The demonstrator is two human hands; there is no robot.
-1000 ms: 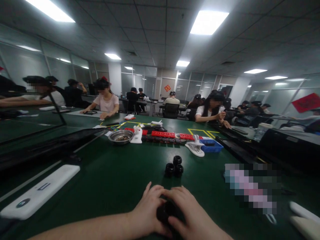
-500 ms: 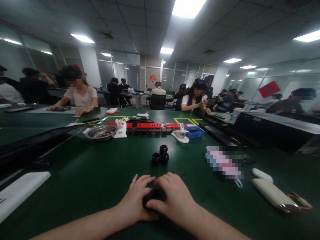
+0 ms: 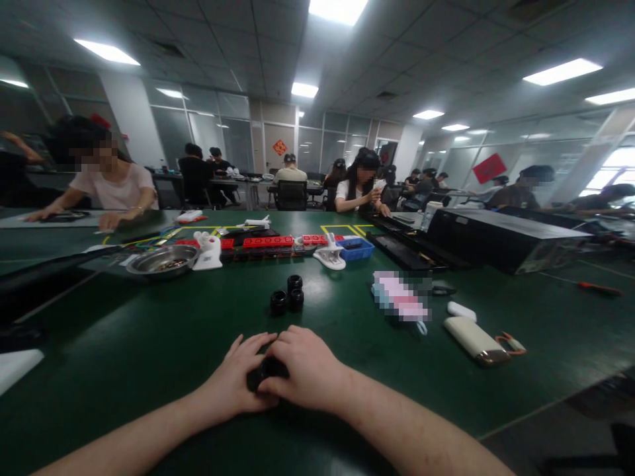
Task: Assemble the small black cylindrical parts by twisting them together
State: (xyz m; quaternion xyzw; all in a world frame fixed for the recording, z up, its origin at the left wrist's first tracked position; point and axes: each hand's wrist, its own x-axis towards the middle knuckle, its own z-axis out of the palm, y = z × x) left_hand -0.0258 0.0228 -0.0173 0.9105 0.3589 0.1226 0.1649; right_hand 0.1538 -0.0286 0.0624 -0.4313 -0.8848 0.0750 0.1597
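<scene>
My left hand (image 3: pixel 233 381) and my right hand (image 3: pixel 307 371) meet on the green table (image 3: pixel 149 330), both closed around one small black round part (image 3: pixel 265 371) that shows between the fingers. Three more black ring-shaped parts (image 3: pixel 286 299) stand in a tight cluster on the table a little beyond my hands. Most of the held part is hidden by my fingers.
A metal bowl (image 3: pixel 161 260), white clamps (image 3: pixel 208 252), red strips (image 3: pixel 268 242) and a blue tray (image 3: pixel 356 248) lie further back. A cream power bank (image 3: pixel 475 339) and a white case (image 3: pixel 461 311) sit at right. A black box (image 3: pixel 501 238) stands at far right. Other people sit around.
My head has turned to the right, so everything has slid left in view. My hands stay together on the black part; the white slab at left has almost left the frame.
</scene>
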